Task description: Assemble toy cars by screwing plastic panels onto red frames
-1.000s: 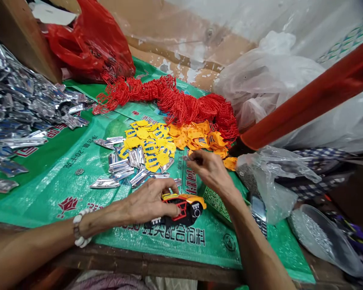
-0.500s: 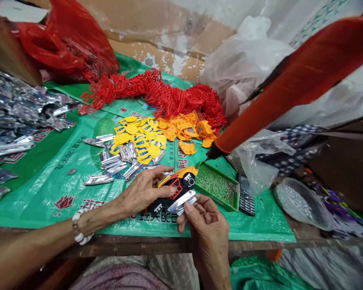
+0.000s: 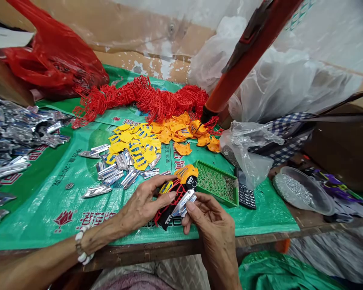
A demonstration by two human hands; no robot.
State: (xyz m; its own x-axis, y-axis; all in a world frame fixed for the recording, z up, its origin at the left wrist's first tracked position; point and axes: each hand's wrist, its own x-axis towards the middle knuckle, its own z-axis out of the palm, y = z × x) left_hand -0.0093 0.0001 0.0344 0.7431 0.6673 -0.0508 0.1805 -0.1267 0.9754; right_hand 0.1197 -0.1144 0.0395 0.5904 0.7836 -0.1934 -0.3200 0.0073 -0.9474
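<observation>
My left hand [image 3: 149,199] is closed round the rear and side of a small toy vehicle [image 3: 177,193]. The toy has an orange front piece, a yellow panel, a red lattice frame and black parts. Pinched between thumb and fingers of my right hand [image 3: 208,215] is a shiny silver plastic piece [image 3: 184,203], held against the toy's near side. Whether it is one piece or more I cannot tell. Beyond my hands lie loose silver pieces [image 3: 110,175], yellow pieces [image 3: 136,141] and orange pieces [image 3: 181,131].
Red lattice parts [image 3: 145,98] are heaped at the back. Just right of the toy stands a green tray [image 3: 214,185] of small screws, with a calculator [image 3: 246,193] beside it. A red electric screwdriver [image 3: 230,76] hangs above. More silver parts [image 3: 15,137] pile up at left.
The toy is tilted differently, showing more of its yellow panel and red frame. The silver piece stays at its side. The hanging screwdriver appears farther back and more upright; the view has shifted.
</observation>
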